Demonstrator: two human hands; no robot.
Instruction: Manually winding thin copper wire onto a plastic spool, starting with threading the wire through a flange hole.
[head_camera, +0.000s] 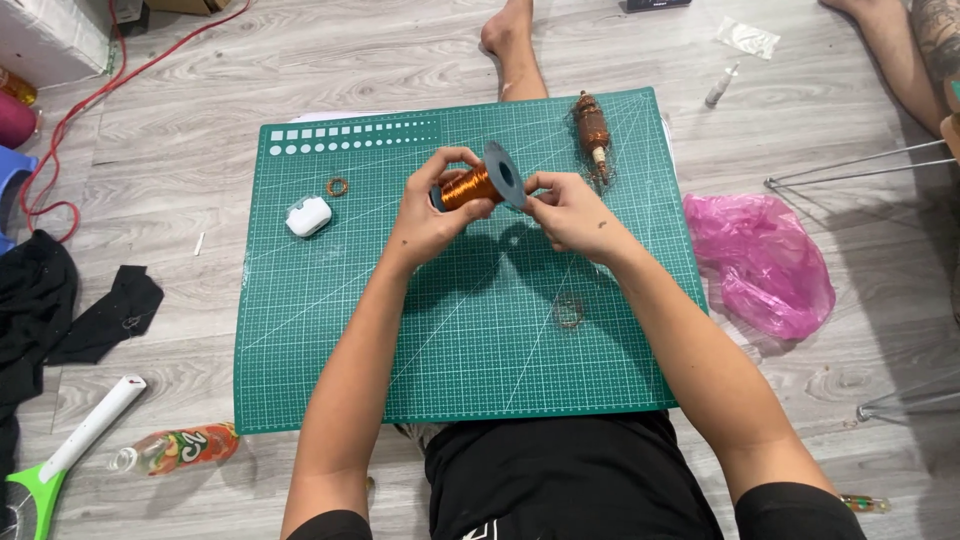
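Above the green cutting mat (330, 340), both forearms are reaching forward, the left hand (428, 215) gripping a copper wire spool (478, 184) while the right hand (572, 212) is pinching its dark flange.

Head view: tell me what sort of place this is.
Probably a room at home used as a makeshift hobby workspace on the floor. A green cutting mat lies on grey wood-look flooring, both hands hold a spool of copper wire, and a wound motor armature lies on the mat.
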